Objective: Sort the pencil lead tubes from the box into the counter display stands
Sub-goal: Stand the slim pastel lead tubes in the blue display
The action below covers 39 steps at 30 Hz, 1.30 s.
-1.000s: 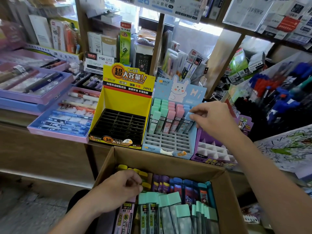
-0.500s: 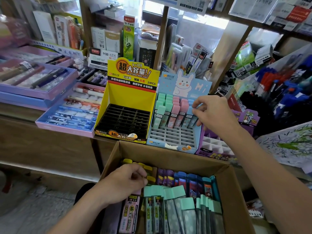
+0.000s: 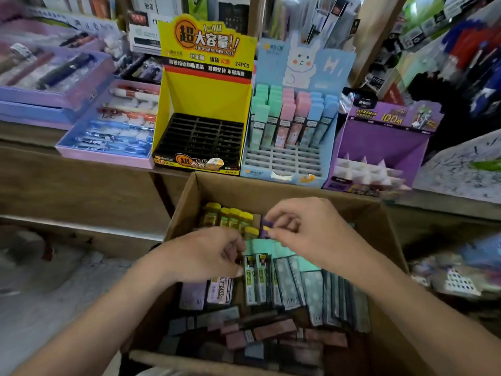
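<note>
One cardboard box [image 3: 271, 191] fills most of my feed, with both hands inside it. Past the hands, three display stands line the counter: a yellow stand [image 3: 206, 99] beyond my left hand [image 3: 206, 256], a blue rabbit stand [image 3: 325, 66] beyond my right hand [image 3: 306, 229] with pastel lead tubes [image 3: 292, 115] upright in its back rows, and a purple stand [image 3: 385, 142] farther right. The left hand curls down onto the boxed tubes; blur hides whether it grips one. The right hand pinches a purple tube [image 3: 267, 229] between thumb and forefinger. Yellow-capped tubes [image 3: 227, 217] stand just beyond the left fingers. Mint-capped tubes [image 3: 287, 272] lie between the hands.
</note>
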### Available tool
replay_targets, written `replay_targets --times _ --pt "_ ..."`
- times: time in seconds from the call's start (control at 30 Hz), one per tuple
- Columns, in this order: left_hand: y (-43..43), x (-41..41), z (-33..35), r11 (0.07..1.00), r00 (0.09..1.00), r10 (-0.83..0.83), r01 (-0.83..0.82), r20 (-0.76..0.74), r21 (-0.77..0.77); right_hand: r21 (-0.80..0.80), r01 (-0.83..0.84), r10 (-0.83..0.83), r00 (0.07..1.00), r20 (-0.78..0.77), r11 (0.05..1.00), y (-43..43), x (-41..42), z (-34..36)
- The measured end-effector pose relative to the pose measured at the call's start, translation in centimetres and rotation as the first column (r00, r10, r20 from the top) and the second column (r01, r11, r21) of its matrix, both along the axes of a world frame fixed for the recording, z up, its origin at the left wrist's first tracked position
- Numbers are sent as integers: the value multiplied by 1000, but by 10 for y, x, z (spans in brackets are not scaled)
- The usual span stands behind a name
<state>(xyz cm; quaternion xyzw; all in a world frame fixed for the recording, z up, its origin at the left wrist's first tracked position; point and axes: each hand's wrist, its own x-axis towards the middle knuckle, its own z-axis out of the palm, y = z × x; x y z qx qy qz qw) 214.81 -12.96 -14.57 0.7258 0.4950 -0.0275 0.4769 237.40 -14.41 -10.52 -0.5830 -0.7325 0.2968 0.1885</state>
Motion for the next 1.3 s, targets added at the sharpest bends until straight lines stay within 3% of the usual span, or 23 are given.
replay_targets --times 0.2,0.43,0.57,0.93,1.3 --pt "-38 -3 15 962 931 -270 272 -247 -24 -241 -174 200 976 87 955 -41 -4 -31" --pt "-63 3 15 965 922 -259 259 -286 -41 -430 -300 374 922 97 852 -70 -8 -37" --pt "-70 9 9 969 920 -246 246 -306 -39 -464 -362 460 881 114 808 -78 -12 -45" --pt "-77 11 -6 977 932 -213 211 -293 -41 -391 -433 545 802 245 813 -84 -17 -62" --pt "-76 9 -5 972 937 -234 215 -259 -99 -449 -393 508 845 168 802 -87 -11 -62"
